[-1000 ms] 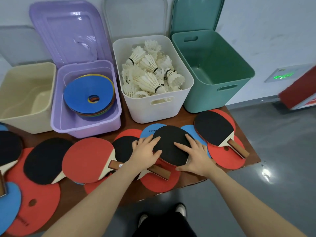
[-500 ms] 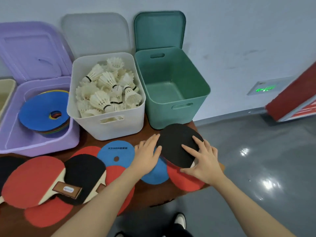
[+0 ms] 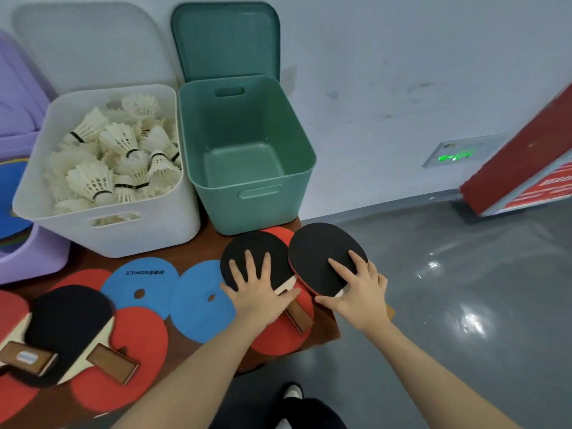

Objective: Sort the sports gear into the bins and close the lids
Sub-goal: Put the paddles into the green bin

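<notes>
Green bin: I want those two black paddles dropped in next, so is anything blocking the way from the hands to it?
Nothing visible. The green bin stands open and empty just behind both paddles, its lid up against the wall.

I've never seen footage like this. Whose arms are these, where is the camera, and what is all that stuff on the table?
No robot here: a person wears a camera on the head, looking down at their own bare arms. The left hand lies flat on one black table tennis paddle. The right hand grips a second paddle near its neck. On the brown table lie flat red and blue discs and more paddles. Behind stand open bins: a white one full of shuttlecocks, an empty green one, and a purple one at the left edge.
</notes>
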Tool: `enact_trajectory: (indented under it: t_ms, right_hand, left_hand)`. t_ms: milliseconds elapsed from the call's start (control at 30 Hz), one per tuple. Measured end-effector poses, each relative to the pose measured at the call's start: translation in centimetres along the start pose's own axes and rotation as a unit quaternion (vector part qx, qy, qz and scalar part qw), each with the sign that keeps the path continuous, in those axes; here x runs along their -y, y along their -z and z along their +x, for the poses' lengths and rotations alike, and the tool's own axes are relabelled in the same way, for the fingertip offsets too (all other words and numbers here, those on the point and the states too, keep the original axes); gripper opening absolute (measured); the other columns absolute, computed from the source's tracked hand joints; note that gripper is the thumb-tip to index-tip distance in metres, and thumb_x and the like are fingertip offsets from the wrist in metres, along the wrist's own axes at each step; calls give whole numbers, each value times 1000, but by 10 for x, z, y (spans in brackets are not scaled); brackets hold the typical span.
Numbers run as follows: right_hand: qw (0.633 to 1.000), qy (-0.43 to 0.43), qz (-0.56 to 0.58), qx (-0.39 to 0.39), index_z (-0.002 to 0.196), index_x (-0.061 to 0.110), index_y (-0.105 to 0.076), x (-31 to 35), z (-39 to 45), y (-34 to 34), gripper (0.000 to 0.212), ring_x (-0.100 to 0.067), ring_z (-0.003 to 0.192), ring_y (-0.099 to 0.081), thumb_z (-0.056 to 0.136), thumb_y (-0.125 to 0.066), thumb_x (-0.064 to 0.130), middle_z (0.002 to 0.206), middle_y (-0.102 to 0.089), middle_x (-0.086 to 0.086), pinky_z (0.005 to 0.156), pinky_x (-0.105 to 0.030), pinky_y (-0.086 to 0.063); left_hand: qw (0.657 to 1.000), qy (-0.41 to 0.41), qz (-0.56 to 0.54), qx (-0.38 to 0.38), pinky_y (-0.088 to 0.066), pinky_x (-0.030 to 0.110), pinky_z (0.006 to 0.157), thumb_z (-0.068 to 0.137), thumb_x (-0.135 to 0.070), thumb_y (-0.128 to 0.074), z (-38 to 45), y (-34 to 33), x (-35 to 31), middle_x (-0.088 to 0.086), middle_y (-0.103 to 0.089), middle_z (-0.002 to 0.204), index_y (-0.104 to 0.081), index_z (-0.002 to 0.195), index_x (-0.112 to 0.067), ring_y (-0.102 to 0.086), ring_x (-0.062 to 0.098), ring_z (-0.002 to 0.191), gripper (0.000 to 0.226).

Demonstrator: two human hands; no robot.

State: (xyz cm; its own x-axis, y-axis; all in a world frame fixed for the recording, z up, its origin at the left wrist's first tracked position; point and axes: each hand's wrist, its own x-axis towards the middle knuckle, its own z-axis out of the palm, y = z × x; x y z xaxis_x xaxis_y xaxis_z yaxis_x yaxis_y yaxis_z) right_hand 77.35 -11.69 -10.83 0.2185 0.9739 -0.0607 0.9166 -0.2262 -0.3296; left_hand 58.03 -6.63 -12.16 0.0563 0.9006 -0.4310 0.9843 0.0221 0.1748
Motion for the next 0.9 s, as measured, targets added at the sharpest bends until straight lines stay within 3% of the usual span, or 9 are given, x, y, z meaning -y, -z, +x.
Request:
enact_trajectory:
  t_ms: [133, 367, 500, 700, 900]
  right_hand:
    - [999, -4, -20, 25, 136, 45, -38, 7, 0, -6, 86, -34, 137, -18, 58, -54, 79, 152, -22, -1, 107, -48, -16]
    - [998, -51, 23, 13, 137, 43, -39, 28, -11, -17, 81, -33, 138, -15, 64, -65, 70, 152, -22, -1, 108, -47, -15]
    - [998, -64, 28, 3, 136, 42, -40, 41, -22, -26, 82, -32, 138, -17, 63, -66, 70, 152, -24, -2, 108, -47, -16]
    - [994, -101, 40, -12, 135, 41, -42, 47, -30, -32, 82, -30, 136, -20, 63, -67, 69, 151, -25, -2, 107, -44, -17]
    - [995, -87, 42, -8, 136, 42, -42, 46, -28, -29, 81, -29, 137, -19, 63, -67, 69, 151, -24, -2, 108, -45, -17]
  left_hand:
    - [1000, -28, -9, 0, -2, 63, 108, 72, -81, -37, 2, -1, 6, 1, 21, 155, 8, 146, -39, 21, 37, 139, 96]
    - [978, -204, 39, 22, 5, 56, 112, 74, -72, -48, -1, 5, 69, -7, 18, 155, 2, 143, -50, 23, 30, 139, 88]
    - [983, -179, 46, 19, 3, 60, 111, 73, -75, -48, -8, 7, 85, -4, 19, 155, 0, 142, -53, 18, 38, 139, 86]
    - [996, -80, 37, -7, -6, 59, 110, 60, -88, -45, -15, -5, 56, -1, 22, 154, 8, 142, -50, 8, 47, 138, 104]
    - [988, -114, 42, -94, -21, 51, 109, 64, -84, -45, -16, -4, 60, -6, -5, 157, -15, 145, -44, -14, 45, 135, 95]
